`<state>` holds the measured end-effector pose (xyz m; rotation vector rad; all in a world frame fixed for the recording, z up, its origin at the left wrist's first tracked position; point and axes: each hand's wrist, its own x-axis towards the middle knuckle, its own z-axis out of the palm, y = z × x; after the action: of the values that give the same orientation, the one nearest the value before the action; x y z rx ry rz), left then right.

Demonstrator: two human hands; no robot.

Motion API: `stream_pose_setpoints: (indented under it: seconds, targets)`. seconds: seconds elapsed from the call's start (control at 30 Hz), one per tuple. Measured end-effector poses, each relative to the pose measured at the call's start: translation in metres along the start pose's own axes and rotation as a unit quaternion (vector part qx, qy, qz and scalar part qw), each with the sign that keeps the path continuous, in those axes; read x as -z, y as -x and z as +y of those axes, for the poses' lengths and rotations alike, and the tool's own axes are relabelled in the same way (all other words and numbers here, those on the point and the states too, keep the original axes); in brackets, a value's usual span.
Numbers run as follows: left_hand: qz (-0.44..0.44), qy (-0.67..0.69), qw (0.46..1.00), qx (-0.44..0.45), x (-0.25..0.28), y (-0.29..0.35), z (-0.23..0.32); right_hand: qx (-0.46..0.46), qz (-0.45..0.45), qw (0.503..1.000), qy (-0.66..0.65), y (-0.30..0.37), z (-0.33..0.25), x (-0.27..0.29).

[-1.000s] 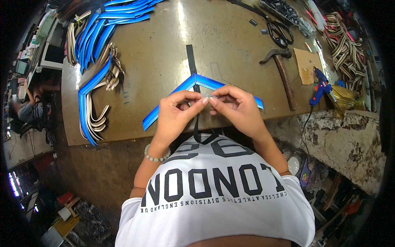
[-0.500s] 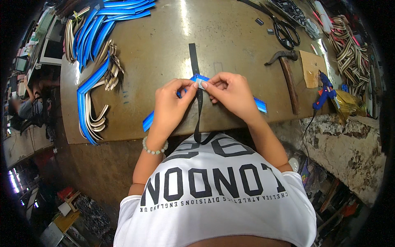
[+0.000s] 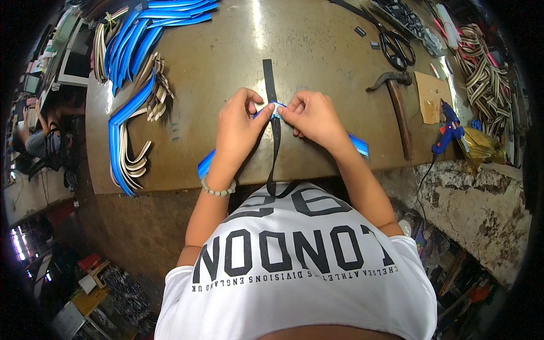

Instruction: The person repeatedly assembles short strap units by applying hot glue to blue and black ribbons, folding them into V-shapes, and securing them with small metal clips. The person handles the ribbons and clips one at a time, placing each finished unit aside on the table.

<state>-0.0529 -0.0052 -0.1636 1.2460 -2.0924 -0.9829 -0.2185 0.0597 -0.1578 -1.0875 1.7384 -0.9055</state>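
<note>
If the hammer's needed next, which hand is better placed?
Right, likely. The right hand is on the hammer's side; the left hand is farther and would have to cross it. Both look occupied, though, at the small pale piece by the blue strap.

White T-shirt (image 3: 317, 300) front and centre, short sleeves (image 3: 177, 283), big black block lettering (image 3: 305, 250) across it, smaller black print (image 3: 300, 280) below, and there, a pale-green beaded bracelet (image 3: 217, 191) circling the left wrist

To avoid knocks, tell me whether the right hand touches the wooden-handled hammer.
Apart: the head view shows brown tabletop between the right hand and the wooden-handled hammer.
</note>
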Motion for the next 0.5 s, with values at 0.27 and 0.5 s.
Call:
stream_pose_setpoints:
  seconds: [0.27, 0.5]
  targets:
    - [-0.06, 0.064, 0.992, -0.095, 0.015, 0.028, -0.005, -0.002, -0.007, 1.0, -0.002, -0.003, 0.002, 0.001]
    - [0.011, 0.043, 0.995, -0.089, -0.001, 0.019, -0.004, -0.005, -0.005, 1.0, -0.015, -0.003, 0.002, 0.001]
